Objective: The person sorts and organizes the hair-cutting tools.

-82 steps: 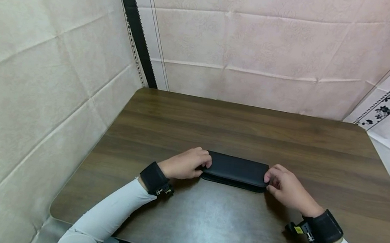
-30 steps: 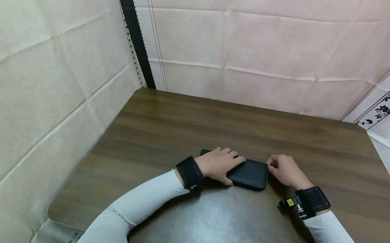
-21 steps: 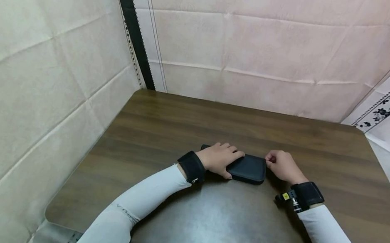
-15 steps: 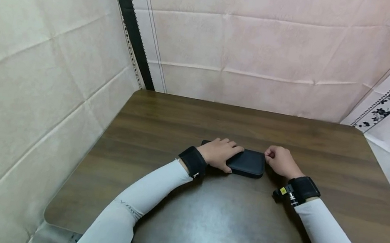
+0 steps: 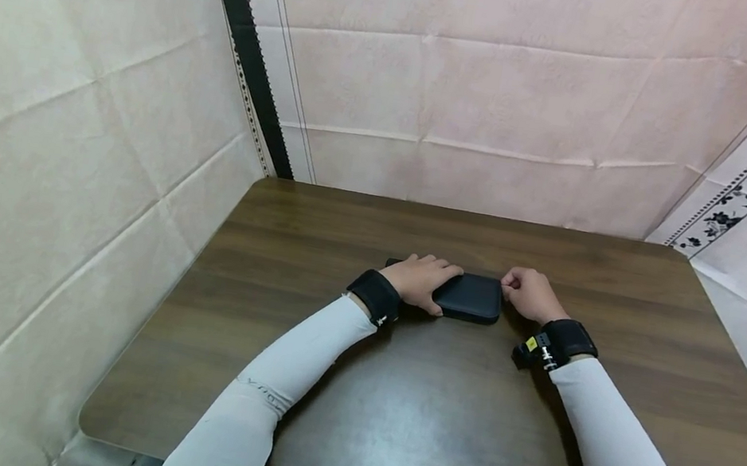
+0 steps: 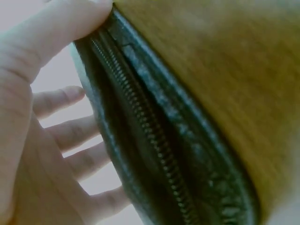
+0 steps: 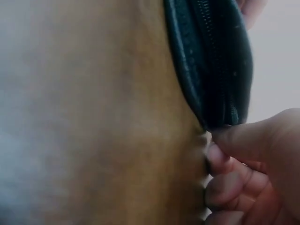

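Note:
A black long zip wallet [image 5: 472,298] lies on the wooden table, its toothed zip [image 6: 140,112] facing the near side. My left hand [image 5: 415,280] holds it across its left half, fingers spread over the top and thumb on the near edge. In the left wrist view the two zip-side edges stand slightly apart. At the wallet's right end, my right hand [image 5: 530,293] pinches the zip-end corner between thumb and forefinger, the other fingers curled. Whatever sits between those fingertips, such as a zip pull, is hidden in the right wrist view.
The brown wood-grain table [image 5: 346,221] reaches back to a pale cloth wall [image 5: 508,108]. Another cloth wall [image 5: 63,178] runs along the left side. Both wrists wear black bands, with a small camera [image 5: 528,353] visible at the right one.
My left hand has moved from the wallet's left end onto its top. The wallet and both hands have since shifted farther from my body. My right hand stays at the right end.

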